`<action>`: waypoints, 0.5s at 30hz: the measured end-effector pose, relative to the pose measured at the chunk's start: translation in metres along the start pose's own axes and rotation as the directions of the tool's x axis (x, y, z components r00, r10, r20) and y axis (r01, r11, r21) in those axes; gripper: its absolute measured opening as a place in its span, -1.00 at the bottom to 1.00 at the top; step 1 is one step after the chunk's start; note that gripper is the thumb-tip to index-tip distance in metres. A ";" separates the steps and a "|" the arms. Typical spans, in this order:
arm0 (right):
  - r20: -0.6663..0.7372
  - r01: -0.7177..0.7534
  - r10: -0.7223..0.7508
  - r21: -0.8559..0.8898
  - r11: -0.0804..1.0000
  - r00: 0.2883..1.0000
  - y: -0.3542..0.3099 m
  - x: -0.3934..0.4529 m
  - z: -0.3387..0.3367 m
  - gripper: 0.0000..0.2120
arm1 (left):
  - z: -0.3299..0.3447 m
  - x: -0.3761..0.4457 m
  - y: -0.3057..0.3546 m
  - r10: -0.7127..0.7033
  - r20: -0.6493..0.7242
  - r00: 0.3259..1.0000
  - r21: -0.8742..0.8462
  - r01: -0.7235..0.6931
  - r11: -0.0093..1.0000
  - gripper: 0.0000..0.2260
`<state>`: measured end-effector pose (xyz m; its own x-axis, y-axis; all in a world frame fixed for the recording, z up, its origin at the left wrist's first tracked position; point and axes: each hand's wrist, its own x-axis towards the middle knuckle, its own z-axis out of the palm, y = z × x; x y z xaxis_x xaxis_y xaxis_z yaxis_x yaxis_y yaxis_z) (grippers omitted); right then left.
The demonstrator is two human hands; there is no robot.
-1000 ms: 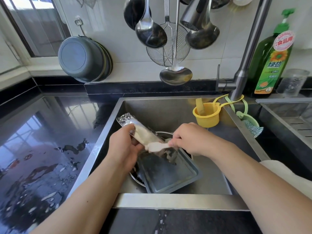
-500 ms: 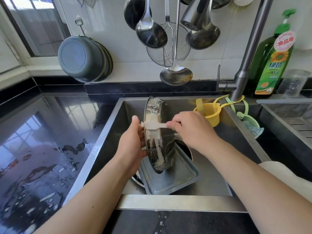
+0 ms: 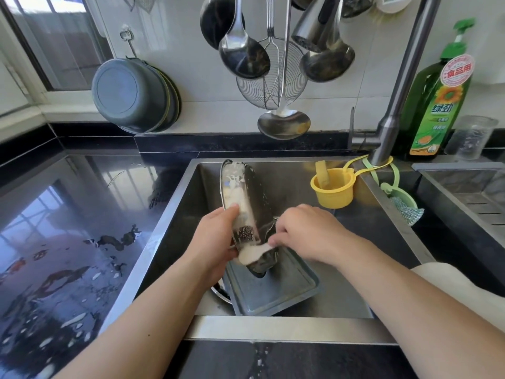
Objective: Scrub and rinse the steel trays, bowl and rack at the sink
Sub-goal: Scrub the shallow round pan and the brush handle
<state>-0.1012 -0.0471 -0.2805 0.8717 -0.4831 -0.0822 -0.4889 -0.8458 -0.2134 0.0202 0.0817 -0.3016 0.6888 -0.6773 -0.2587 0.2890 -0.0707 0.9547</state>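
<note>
Oval tray: I am holding the soapy steel oval tray [image 3: 247,203] on edge over the middle of the sink [image 3: 393,203], its long axis running from the back wall toward me, suds streaking its face.
Left hand: my left hand [image 3: 216,242] is gripping the tray's near left rim, thumb lying on the sudsy face, fingers wrapped behind it.
Right hand: my right hand [image 3: 308,231] is pinching a pale scrubbing cloth [image 3: 252,253] and pressing it against the tray's lower end.
Flat tray: a rectangular steel tray [image 3: 276,294] is lying on the sink floor near the front edge, directly under the oval tray's lower tip.
Bowl: a round steel rim [image 3: 220,292] is showing from under the flat tray's left side; I cannot tell more of it.
Yellow cup: a yellow cup [image 3: 332,191] is hanging at the sink's back right corner by a loop around the faucet [image 3: 396,105].
Green holder: a green holder with a scouring pad [image 3: 404,206] is hanging over the sink's right edge.
Soap bottle: a green detergent bottle [image 3: 437,105] is standing behind the faucet on the back ledge, a clear cup [image 3: 470,136] just beside it.
Counter: the black counter [image 3: 68,228] left of the sink is lying wet with puddles.
Wall: ladles and a wire skimmer [image 3: 270,77] are hanging above the sink; grey basins [image 3: 134,95] are hanging at the left.
</note>
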 end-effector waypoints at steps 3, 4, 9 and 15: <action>-0.170 0.055 -0.043 0.069 0.996 0.984 -0.005 0.005 -0.005 -0.65 | 0.000 0.000 0.000 -0.036 0.033 0.999 0.023 0.035 0.999 -0.67; -0.185 0.061 -0.044 0.089 0.994 0.982 -0.005 0.006 -0.005 -0.65 | -0.001 0.001 -0.001 -0.027 0.018 0.999 0.015 0.027 1.000 -0.67; 0.014 -0.015 0.015 0.018 1.000 1.000 0.012 0.002 -0.003 -0.57 | -0.014 0.005 0.004 0.007 -0.125 0.992 -0.240 -0.037 0.970 -0.75; -0.202 0.069 -0.075 -0.035 0.997 0.977 0.004 0.000 -0.007 -0.63 | 0.001 -0.001 -0.001 -0.019 -0.012 1.000 -0.107 0.018 0.994 -0.81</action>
<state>-0.1031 -0.0520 -0.2742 0.8811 -0.4541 0.1324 -0.4282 -0.8846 -0.1847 0.0186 0.0814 -0.3017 0.6908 -0.6673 -0.2786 0.3705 -0.0042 0.9288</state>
